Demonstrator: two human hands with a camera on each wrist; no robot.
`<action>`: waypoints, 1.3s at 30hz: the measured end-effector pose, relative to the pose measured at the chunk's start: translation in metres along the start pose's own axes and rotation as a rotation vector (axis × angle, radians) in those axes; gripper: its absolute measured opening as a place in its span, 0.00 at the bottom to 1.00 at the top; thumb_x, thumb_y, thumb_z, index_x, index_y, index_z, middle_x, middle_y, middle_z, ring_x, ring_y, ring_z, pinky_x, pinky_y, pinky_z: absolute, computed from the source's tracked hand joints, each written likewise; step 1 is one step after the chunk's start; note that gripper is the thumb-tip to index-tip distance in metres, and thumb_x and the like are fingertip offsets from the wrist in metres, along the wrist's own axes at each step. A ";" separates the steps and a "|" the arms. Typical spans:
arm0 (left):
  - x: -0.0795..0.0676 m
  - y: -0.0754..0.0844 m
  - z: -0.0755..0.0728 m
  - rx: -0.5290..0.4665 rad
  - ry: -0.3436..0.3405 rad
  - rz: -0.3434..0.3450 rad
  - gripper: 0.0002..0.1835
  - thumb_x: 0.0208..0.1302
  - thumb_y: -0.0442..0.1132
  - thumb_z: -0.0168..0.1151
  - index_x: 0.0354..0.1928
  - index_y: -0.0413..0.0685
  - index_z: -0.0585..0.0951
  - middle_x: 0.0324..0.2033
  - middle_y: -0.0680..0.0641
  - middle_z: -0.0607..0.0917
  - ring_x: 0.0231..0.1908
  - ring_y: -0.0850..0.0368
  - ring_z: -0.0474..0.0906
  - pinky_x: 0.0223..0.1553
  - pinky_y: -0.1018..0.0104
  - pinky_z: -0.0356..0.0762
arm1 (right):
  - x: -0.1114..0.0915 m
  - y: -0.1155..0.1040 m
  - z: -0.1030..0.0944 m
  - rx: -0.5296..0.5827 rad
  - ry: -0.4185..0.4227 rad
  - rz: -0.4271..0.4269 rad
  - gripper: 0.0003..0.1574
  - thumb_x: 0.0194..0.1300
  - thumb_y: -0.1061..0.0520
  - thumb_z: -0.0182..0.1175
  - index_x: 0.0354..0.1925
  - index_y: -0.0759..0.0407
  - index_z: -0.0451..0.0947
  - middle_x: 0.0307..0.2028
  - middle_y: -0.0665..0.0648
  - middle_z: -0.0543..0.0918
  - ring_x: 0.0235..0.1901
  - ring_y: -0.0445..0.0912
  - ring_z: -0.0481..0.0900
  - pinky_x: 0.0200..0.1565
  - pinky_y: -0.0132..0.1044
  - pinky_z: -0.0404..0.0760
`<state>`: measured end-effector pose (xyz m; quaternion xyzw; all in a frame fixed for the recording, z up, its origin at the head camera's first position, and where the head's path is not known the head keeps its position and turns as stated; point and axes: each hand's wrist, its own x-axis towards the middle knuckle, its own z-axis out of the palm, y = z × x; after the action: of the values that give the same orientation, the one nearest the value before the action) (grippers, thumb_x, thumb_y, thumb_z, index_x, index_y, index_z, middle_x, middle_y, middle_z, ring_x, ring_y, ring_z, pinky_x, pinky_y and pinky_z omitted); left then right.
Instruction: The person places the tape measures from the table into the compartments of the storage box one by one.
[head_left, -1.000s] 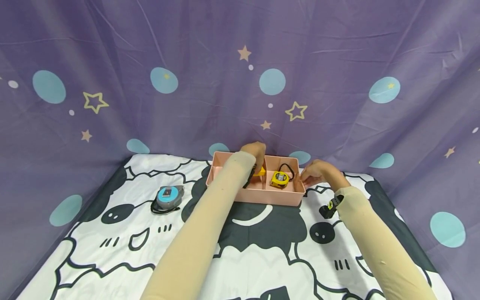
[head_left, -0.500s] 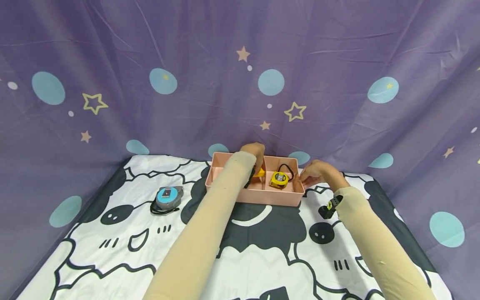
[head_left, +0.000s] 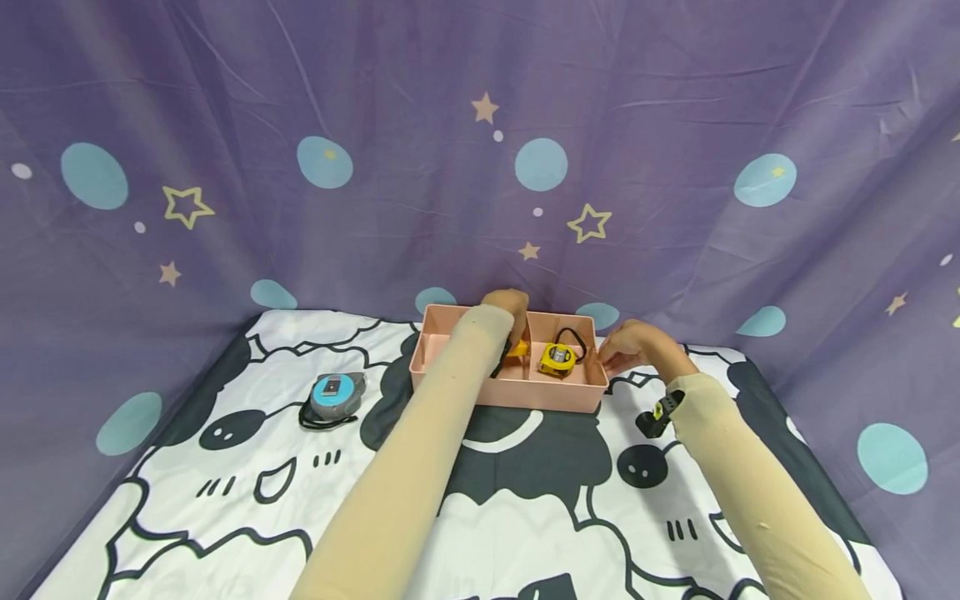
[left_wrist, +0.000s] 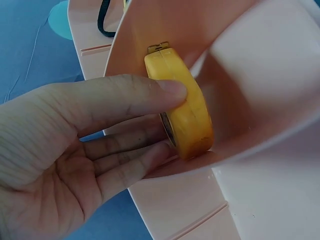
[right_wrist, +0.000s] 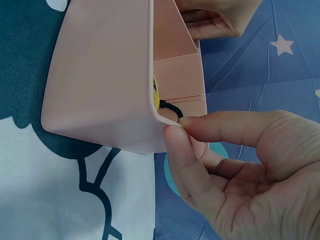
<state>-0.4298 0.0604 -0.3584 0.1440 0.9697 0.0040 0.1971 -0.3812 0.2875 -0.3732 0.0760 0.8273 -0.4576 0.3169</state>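
Held tape (left_wrist: 195, 117): one unit, yellow, located inside the box (head_left: 540, 395), to the left of the divider (right_wrist: 169, 35). In the left wrist view it stands on edge, tilted; whether it bears on the box floor cannot be told.

Hands: two. The left hand (left_wrist: 55, 145) has hold of the held tape, thumb on one side and curled fingers on the other, parted by the thickness of the case. The right hand (right_wrist: 260, 180) pinches the rim at the right end of the box between thumb and fingertips, the gap closed to the thin wall.

Box: one, pink, set on the surface (head_left: 525, 542). One divider is plainly visible; the left arm hides part of the interior.

Second tape (head_left: 557, 358): one unit, yellow, in the compartment right of the divider, with one black strap (head_left: 574, 335).

Grey tape (head_left: 337, 396): one unit, blue face, on the surface left of the box and well apart from it. One black cord (head_left: 327, 423) lies along its near side. Total tapes in view: three.

Sleeves: two, cream. One black device (head_left: 660, 414) sits at the right wrist. Surface cover: white and dark grey print. Background: purple curtain (head_left: 420, 75).
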 end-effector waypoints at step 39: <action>0.019 0.001 0.016 0.035 0.017 0.012 0.16 0.56 0.36 0.76 0.48 0.48 0.86 0.55 0.48 0.84 0.51 0.54 0.77 0.57 0.59 0.80 | 0.003 0.000 0.000 0.004 0.000 0.009 0.04 0.64 0.71 0.57 0.39 0.72 0.75 0.24 0.55 0.81 0.25 0.42 0.83 0.36 0.33 0.87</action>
<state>-0.4404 0.0665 -0.3805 0.1531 0.9705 -0.0108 0.1862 -0.3833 0.2872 -0.3752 0.0803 0.8261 -0.4577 0.3188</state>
